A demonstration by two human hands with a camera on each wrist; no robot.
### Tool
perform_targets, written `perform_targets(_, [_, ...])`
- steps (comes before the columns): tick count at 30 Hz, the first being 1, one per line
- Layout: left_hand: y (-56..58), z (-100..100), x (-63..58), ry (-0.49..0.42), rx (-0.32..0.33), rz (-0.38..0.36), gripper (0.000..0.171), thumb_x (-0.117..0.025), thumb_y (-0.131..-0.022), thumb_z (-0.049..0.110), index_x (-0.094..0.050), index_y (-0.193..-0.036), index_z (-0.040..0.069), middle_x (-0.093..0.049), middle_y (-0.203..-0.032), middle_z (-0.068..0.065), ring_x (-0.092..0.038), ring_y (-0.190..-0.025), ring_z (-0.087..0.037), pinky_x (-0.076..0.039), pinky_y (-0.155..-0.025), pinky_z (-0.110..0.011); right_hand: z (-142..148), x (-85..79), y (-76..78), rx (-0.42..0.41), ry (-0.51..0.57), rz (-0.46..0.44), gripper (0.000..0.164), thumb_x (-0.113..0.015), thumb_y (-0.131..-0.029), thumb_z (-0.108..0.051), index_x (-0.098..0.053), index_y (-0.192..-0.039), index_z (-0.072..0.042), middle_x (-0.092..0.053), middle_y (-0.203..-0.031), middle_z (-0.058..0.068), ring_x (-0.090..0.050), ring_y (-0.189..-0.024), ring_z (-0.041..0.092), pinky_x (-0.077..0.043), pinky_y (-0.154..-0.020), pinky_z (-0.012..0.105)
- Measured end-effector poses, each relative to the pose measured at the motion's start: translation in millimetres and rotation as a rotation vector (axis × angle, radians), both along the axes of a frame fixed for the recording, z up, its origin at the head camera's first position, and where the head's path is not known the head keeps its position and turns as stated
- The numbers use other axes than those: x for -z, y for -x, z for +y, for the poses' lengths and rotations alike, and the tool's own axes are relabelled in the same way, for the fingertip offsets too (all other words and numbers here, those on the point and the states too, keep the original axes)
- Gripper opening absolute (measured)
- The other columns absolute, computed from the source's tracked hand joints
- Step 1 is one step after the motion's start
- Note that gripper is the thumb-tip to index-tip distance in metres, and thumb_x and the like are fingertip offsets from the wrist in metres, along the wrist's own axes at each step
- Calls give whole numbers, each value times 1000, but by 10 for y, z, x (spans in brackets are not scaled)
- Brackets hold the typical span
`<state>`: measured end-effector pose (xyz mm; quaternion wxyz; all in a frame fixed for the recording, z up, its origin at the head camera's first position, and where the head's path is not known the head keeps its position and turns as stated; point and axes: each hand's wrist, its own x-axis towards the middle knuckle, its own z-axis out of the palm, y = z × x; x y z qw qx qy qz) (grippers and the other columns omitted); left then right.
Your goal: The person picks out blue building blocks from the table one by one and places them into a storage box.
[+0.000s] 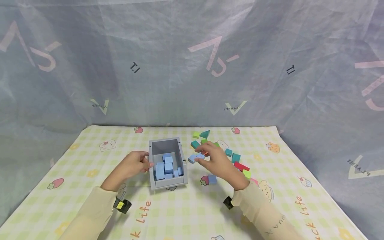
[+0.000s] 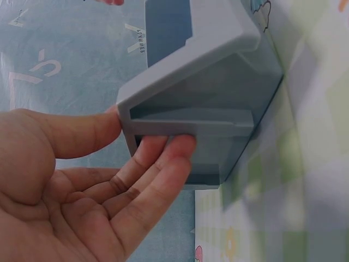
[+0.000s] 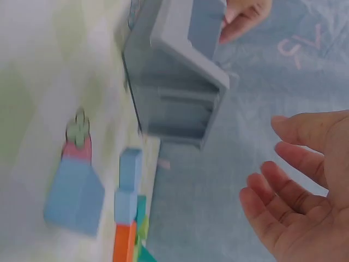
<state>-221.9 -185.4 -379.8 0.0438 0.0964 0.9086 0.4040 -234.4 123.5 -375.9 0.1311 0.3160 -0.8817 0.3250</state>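
Note:
My left hand (image 1: 132, 163) grips the left wall of a grey plastic box (image 1: 169, 182). In the left wrist view the thumb sits at the rim and the bent fingers press the ridged side. Several light blue blocks (image 1: 168, 167) lie inside the box. To the right of it, my right hand (image 1: 216, 160) hovers over two blue blocks (image 1: 192, 159) on the table, partly covering one in the head view. The right wrist view shows that hand's fingers (image 3: 267, 218) relaxed and apart, with nothing between them. A single blue block (image 1: 212, 179) lies nearer to me.
Beyond and beside my right hand lie loose blocks, among them a teal block (image 1: 236, 157), a red block (image 1: 241, 166), a lime block (image 1: 247, 173) and a dark green triangular block (image 1: 205, 134). A checked cloth (image 1: 180, 213) covers the table; a grey curtain (image 1: 168, 83) hangs behind.

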Motion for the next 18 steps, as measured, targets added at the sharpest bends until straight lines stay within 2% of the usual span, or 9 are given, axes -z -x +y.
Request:
perform_targets(4, [-13,3,-4,-2,7,2,52,-64,-88,6,-45,-131,-17,-66,-76,-10,-58,-63,-18,-50,-67,-36,173,-46,26,9,0,-14,23,-74,-82,-15,-67,-104,-13,-61,-100,1,-58,-89,14,-55,-77,44])
perform_targets(10, [-15,4,-20,-1,-2,-12,54,-64,-89,6,-42,-132,-17,-67,-78,-12,-60,-66,-20,-51,-70,-37,466,-17,59,105,-99,-7,21,-75,-81,-14,-68,-100,-9,-62,-94,2,-57,-82,19,-55,-72,40])
perform_targets(18, [-17,8,-17,-1,2,-12,51,-63,-89,6,-45,-131,-16,-66,-77,-11,-58,-65,-19,-49,-67,-35,757,82,53,198,-239,-129,22,-74,-81,-15,-68,-100,-5,-63,-97,11,-58,-86,24,-53,-75,41])
